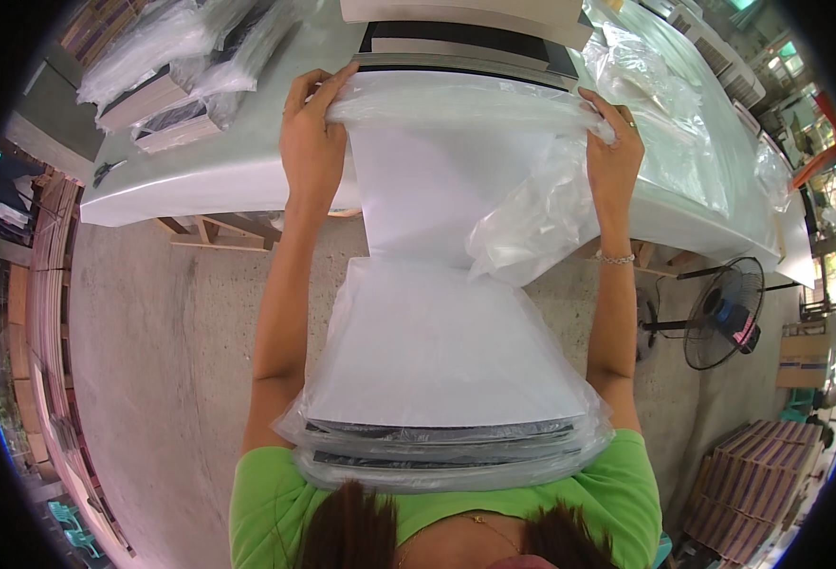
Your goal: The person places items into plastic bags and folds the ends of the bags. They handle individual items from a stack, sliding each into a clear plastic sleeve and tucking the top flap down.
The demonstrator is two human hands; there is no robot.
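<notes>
Both of my arms reach forward to a clear plastic bag (456, 104) bunched across the near end of a stack of white-topped flat boards (437, 190). My left hand (315, 137) pinches the bag at its left corner. At the right corner, my right hand (617, 142) has its fingers curled round the plastic. A loose fold of plastic (536, 213) hangs below the right hand. Closer to my chest lies a plastic-wrapped stack (437, 351) with a white top and dark layered edges.
Beyond the hands, dark and pale boards (465, 43) are piled on the covered table (200, 180). Wrapped bundles (166, 90) lie left, with scissors (105, 172) near the edge. Loose plastic (655, 76) spreads right. A fan (724, 313) and stacked cartons (754, 484) stand right.
</notes>
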